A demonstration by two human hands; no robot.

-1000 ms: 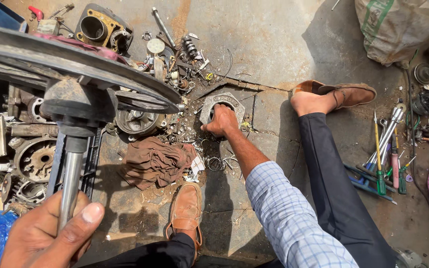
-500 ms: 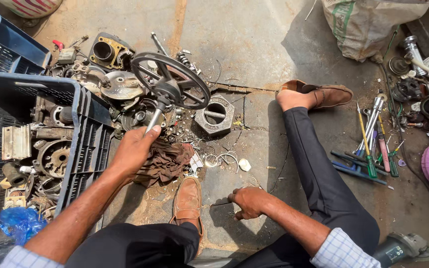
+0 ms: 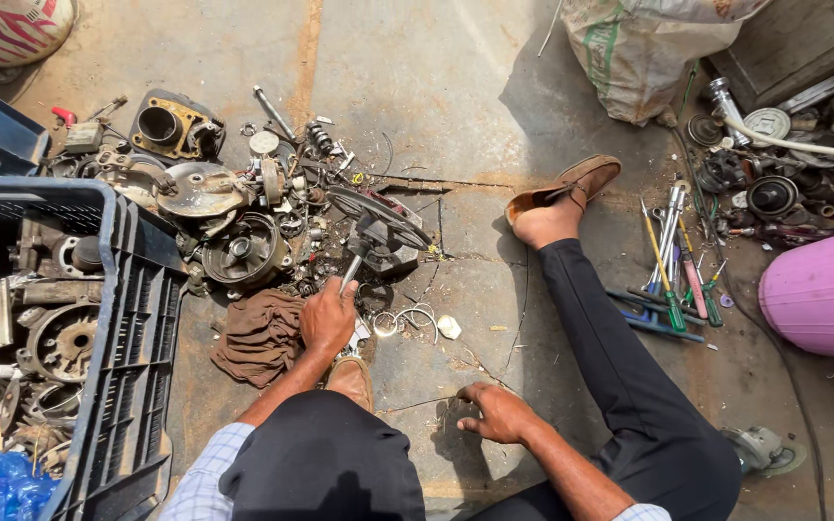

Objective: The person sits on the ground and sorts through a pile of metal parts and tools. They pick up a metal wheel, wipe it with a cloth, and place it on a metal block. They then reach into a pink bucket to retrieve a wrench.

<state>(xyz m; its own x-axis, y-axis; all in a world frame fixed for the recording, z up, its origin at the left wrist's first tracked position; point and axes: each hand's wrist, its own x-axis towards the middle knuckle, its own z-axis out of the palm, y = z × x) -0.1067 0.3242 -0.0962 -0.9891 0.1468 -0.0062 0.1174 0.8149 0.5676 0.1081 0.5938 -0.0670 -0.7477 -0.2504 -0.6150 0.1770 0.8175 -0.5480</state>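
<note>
Head view, only one I had: left hand (image 3: pixel 328 318) was closed around the lower end of the bare steel shaft (image 3: pixel 351 272) of a dark round metal handwheel (image 3: pixel 378 216). Fingers wrapped tight on the shaft, no gap showing. The shaft's long axis ran from the hand up and slightly right, away from the body, with the wheel disc tilted at the far end over a grey hexagonal metal housing (image 3: pixel 395 259) on the stained concrete floor (image 3: pixel 456 116). I could not tell whether wheel and housing touched. So the wheel lay ahead of the left knuckles, and the left hand was plainly the nearer one. Right hand (image 3: pixel 496 413) was well apart, pressed on the floor beside the outstretched right leg, fingers curled under, holding nothing that I saw. Crumpled brown rag (image 3: pixel 261 335) lay just left of the left hand; blue plastic crate (image 3: pixel 118 318) of engine parts sat further left.
</note>
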